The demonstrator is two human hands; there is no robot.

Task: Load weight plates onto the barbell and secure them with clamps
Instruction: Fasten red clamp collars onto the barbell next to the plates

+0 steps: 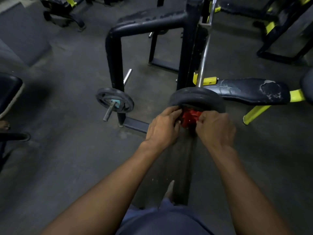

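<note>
A steel barbell [204, 55] rests on a black rack and points toward me. Black weight plates [196, 97] sit on its near sleeve. Right against the plates is a red clamp [189, 117] on the sleeve. My left hand [162, 128] grips the clamp's left side, fingers touching the plate face. My right hand [215, 128] pinches the clamp's right side. The sleeve's end is hidden behind my hands.
A black rack frame [115, 53] stands left of the barbell, with a small black plate [115, 100] on a storage peg and another bare peg [127, 76] above. A worn black bench pad [252, 91] with yellow legs lies right. Other machines line the back.
</note>
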